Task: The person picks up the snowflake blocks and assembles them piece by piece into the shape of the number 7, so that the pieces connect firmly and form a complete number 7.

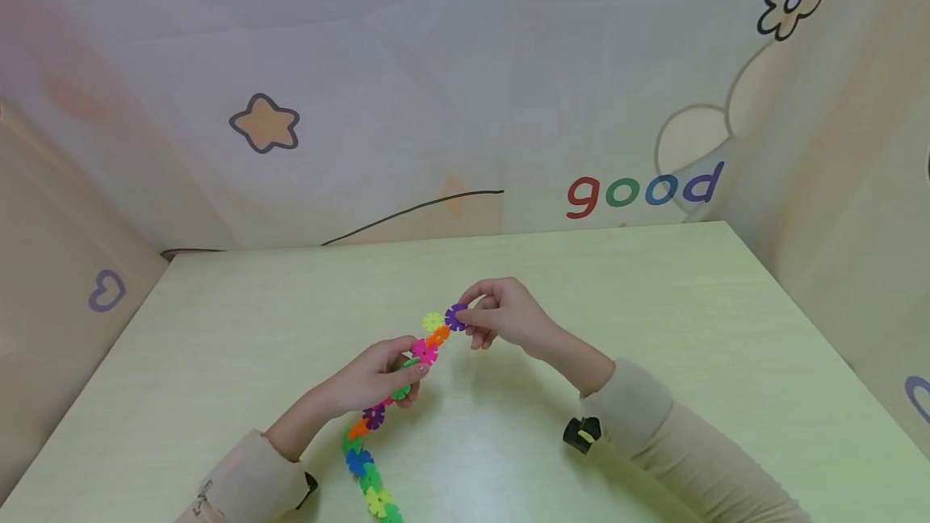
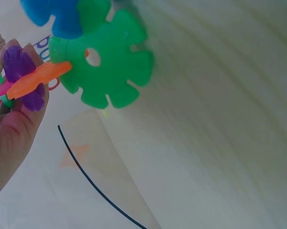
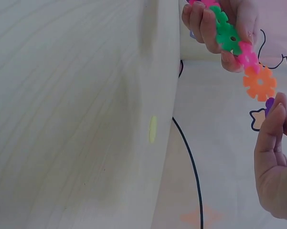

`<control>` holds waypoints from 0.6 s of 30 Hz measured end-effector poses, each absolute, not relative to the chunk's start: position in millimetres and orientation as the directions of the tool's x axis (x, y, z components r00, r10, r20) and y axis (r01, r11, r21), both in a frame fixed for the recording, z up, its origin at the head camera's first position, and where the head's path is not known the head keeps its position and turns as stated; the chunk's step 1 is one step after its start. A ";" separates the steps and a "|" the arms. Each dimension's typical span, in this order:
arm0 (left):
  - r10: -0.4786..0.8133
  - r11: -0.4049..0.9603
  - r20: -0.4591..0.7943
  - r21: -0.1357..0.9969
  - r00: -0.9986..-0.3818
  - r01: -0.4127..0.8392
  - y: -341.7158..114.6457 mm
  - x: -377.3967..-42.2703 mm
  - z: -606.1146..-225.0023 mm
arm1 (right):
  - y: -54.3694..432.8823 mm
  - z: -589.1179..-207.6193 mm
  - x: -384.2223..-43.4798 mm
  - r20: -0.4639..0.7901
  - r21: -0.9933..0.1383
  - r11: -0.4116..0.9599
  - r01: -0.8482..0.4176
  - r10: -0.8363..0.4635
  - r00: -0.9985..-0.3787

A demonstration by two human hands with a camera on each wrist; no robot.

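A chain of plastic snowflake discs, several colours, hangs from my left hand (image 1: 378, 374), whose thumb and fingers grip it around a green disc (image 1: 401, 391) and a pink disc (image 1: 425, 352). Beyond the pink one an orange disc (image 3: 260, 83) sticks out. Between thumb and fingertips my right hand (image 1: 512, 317) pinches a purple disc (image 1: 456, 317), which meets the orange disc's edge; how firmly they join cannot be told. Lower down, the chain runs through another purple disc (image 2: 20, 67), an orange one (image 2: 40, 78), a large green one (image 2: 112, 62) and a blue one (image 1: 359, 462).
A single yellow disc (image 3: 153, 129) lies on the pale wooden table (image 1: 617, 289) beyond the hands. Behind the table hangs a printed cloth (image 1: 407, 103) with a star and the word "good". The chain's lower part leaves the head view at the bottom.
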State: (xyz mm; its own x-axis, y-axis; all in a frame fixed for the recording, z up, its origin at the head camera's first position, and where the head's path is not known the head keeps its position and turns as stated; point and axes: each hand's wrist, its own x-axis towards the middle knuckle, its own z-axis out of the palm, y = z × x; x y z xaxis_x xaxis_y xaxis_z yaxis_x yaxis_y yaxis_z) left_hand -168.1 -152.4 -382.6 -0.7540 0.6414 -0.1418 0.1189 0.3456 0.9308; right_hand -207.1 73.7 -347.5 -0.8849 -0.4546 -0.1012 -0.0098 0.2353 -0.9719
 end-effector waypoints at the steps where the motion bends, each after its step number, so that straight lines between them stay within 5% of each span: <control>1: 0.643 0.344 -0.140 0.931 -0.753 0.121 -152.4 -168.4 -383.1 | 73.2 -348.1 -206.8 -0.100 -0.970 0.242 -0.014 -0.453 -0.886; 18: 0.597 0.323 -0.135 0.943 -0.791 0.083 -143.0 -172.3 -380.2 | 68.3 -354.0 -199.5 -0.036 -0.955 0.279 -0.103 -0.454 -0.891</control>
State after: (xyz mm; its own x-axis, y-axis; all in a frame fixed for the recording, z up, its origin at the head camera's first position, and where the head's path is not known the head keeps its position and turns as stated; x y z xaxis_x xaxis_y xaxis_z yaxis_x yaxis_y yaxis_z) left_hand -172.3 -143.0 -380.2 -0.7912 0.5965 -0.1349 0.0828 0.3230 0.9428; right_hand -199.5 68.3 -354.0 -0.8905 -0.4535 -0.0361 -0.1032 0.2786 -0.9549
